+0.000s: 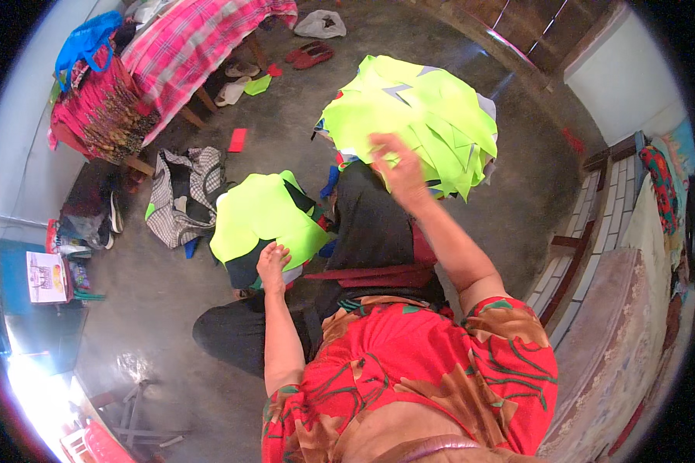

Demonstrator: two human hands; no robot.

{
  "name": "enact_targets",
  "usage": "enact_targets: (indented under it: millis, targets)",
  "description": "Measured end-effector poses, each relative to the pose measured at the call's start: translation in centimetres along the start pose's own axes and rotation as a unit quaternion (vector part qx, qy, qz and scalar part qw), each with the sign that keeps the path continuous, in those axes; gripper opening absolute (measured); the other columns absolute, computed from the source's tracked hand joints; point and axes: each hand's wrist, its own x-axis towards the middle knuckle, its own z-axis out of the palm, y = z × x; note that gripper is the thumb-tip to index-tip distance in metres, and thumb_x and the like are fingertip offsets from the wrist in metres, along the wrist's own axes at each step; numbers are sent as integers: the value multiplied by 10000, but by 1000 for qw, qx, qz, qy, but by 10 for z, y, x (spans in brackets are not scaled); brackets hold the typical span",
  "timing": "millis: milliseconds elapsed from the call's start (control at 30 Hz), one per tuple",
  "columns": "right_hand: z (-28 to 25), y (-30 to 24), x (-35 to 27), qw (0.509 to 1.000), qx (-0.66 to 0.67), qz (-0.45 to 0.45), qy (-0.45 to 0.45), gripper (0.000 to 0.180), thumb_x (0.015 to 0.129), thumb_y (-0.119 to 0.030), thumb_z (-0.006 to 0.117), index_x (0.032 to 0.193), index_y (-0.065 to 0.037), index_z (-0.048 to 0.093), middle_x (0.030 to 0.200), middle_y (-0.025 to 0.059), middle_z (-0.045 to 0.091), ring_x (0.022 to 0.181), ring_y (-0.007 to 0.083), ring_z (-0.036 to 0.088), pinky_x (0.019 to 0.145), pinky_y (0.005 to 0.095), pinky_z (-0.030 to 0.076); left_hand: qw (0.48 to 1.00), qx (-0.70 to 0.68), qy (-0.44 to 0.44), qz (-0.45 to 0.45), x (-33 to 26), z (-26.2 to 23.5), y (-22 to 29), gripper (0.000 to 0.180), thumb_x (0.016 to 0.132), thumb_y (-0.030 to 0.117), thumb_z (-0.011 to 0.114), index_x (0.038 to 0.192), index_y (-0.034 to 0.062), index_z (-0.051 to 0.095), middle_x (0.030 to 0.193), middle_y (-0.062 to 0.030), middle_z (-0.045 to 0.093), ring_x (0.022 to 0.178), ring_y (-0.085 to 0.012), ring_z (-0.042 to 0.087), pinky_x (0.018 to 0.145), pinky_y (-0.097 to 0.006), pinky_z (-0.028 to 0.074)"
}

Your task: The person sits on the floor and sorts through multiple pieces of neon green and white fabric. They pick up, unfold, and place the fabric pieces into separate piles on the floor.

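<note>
Neon-yellow fabric pieces: our right hand (398,166), fingers loosely spread, rests on the large pile (417,116); our left hand (272,266), fingers pressed together, pins the smaller stack (262,216) near our lap. Sorting step, we judge; next calls for pinching one piece free

Left hand (273,266) on small neon-yellow fabric pile (261,216), right hand (398,168) over large pile (413,116)

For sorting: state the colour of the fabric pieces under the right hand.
Fluorescent yellow-green fabric pieces, seen best in the head view, right hand on them.
</note>
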Motion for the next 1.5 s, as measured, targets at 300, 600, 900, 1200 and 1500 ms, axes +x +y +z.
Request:
enact_targets:
  millis: [300, 600, 900, 1200, 1500]
  targets:
    - [-143, 73, 19, 874, -469, -21, 121, 496, 757, -223, 670, 1192, -46, 511, 1244, 169, 504, 1160, 321, 469, 950, 403, 386, 1000, -11, -3, -1, 2, 4, -2, 377, 833, 140, 610, 1149, -19, 479, 1049, -125, 574, 903, -215, 602, 749, -319, 529]
    - [-147, 91, 21, 900, -396, 48, 174, 330, 831, -250, 590, 1136, -125, 587, 1132, 129, 594, 1010, 282, 580, 843, 348, 459, 1000, -6, 1, 0, -1, 0, 0, 395, 835, 157, 608, 1158, -24, 469, 1046, -126, 572, 906, -217, 603, 749, -318, 529]
    - [-158, 94, 31, 930, -158, 173, 284, 334, 897, -332, 517, 1013, -39, 626, 826, 75, 622, 722, 153, 540, 669, 302, 425, 1000, -2, -9, 10, 0, 1, -1, 358, 855, 144, 570, 1151, -31, 471, 1043, -125, 565, 890, -210, 599, 740, -311, 530]
    - [-115, 19, 50, 869, 428, 82, 233, 295, 952, -273, 437, 1063, -32, 567, 1009, 49, 620, 924, 182, 593, 843, 332, 466, 1000, -14, -2, 10, 0, -2, -2, 329, 862, 101, 547, 1151, -39, 476, 1033, -137, 569, 879, -211, 606, 720, -307, 535]
    - [64, -1, -27, 679, 639, 353, -79, 411, 976, -307, 320, 1262, -34, 430, 1219, 96, 541, 1098, 229, 529, 971, 380, 399, 990, -2, -139, -29, -27, 32, 44, 533, 882, 451, 514, 1220, 38, 497, 1150, -121, 575, 1063, -216, 540, 871, -373, 435]
